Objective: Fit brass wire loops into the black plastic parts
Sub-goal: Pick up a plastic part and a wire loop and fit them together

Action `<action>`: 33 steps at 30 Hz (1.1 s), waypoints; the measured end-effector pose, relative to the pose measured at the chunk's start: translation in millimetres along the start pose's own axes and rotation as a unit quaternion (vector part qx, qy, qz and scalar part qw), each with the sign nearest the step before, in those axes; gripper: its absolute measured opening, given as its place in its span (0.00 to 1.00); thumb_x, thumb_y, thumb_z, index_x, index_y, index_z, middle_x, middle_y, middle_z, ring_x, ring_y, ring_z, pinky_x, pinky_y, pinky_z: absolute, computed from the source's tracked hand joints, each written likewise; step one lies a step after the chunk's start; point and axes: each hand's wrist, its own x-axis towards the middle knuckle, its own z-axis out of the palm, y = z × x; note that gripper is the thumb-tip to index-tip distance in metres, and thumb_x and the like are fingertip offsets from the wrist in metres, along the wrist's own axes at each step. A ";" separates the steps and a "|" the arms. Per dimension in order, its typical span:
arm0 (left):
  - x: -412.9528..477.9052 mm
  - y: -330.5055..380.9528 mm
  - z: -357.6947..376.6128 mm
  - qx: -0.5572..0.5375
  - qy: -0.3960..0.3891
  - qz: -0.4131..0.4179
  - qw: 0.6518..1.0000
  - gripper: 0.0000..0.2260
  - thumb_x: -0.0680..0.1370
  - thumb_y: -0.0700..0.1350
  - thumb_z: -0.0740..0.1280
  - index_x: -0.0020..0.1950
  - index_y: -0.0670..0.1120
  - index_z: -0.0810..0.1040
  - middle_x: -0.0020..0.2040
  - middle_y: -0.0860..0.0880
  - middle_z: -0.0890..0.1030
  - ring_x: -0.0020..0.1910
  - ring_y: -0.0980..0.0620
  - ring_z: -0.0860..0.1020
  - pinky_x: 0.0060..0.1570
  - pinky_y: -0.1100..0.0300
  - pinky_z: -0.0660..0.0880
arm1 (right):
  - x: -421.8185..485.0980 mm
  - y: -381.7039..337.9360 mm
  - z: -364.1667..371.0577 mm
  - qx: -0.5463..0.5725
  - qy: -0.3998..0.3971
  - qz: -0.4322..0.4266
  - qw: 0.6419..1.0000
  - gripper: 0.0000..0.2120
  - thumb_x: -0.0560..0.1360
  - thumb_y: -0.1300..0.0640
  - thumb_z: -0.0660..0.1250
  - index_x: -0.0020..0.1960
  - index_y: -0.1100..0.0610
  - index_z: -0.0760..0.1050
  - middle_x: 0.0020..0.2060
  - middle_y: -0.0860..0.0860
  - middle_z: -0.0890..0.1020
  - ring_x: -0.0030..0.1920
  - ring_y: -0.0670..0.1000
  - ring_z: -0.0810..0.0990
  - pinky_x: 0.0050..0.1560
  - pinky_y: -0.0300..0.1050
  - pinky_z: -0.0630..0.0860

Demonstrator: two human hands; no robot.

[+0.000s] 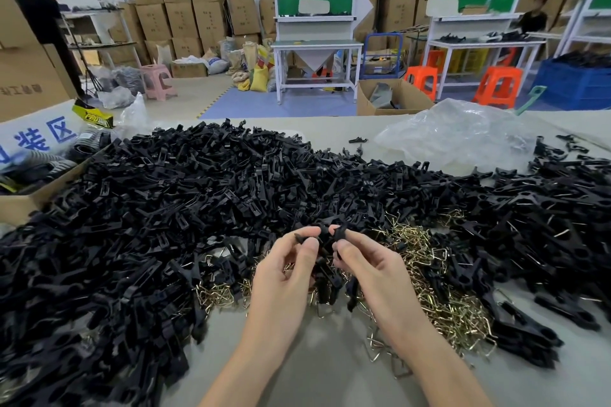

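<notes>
My left hand [284,269] and my right hand [367,261] meet above the table's middle, each pinching a small black plastic part [325,236] between thumb and fingertips. Whether a wire sits in the held part is hidden by my fingers. A huge heap of black plastic parts [172,201] covers the left and centre of the table. Brass wire loops [439,294] lie in a loose pile under and to the right of my hands. More black parts with wires fitted [545,215] spread to the right.
An open cardboard box [20,205] stands at the table's left edge. A crumpled clear plastic bag [463,132] lies at the back right. Bare grey table [297,357] shows between my forearms. Beyond are workbenches, orange stools, stacked cartons and two people.
</notes>
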 end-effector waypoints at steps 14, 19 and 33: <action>5.6 -3.4 -3.4 0.021 -0.001 -0.013 1.000 0.14 0.82 0.53 0.63 0.67 0.59 0.78 0.50 0.61 0.85 0.45 0.63 0.81 0.52 0.54 0.80 | -1.5 -0.9 1.8 -0.009 -0.040 0.001 0.999 0.20 0.78 0.64 0.70 0.66 0.48 0.80 0.51 0.49 0.86 0.49 0.41 0.84 0.50 0.34 0.79; 4.6 -3.5 -4.2 0.002 0.001 -0.016 1.000 0.16 0.78 0.57 0.63 0.65 0.59 0.80 0.58 0.55 0.83 0.58 0.56 0.76 0.51 0.68 0.76 | -2.7 -0.7 1.0 -0.054 -0.043 -0.006 0.998 0.19 0.77 0.59 0.72 0.64 0.43 0.81 0.49 0.43 0.85 0.45 0.43 0.83 0.52 0.38 0.79; 8.5 -2.7 -9.0 -0.009 -0.032 -0.032 0.999 0.10 0.83 0.49 0.63 0.60 0.59 0.81 0.32 0.59 0.79 0.31 0.61 0.72 0.34 0.69 0.71 | -3.4 -1.1 2.1 -0.034 -0.052 -0.001 0.998 0.18 0.78 0.61 0.71 0.63 0.45 0.81 0.48 0.42 0.86 0.46 0.41 0.83 0.49 0.35 0.79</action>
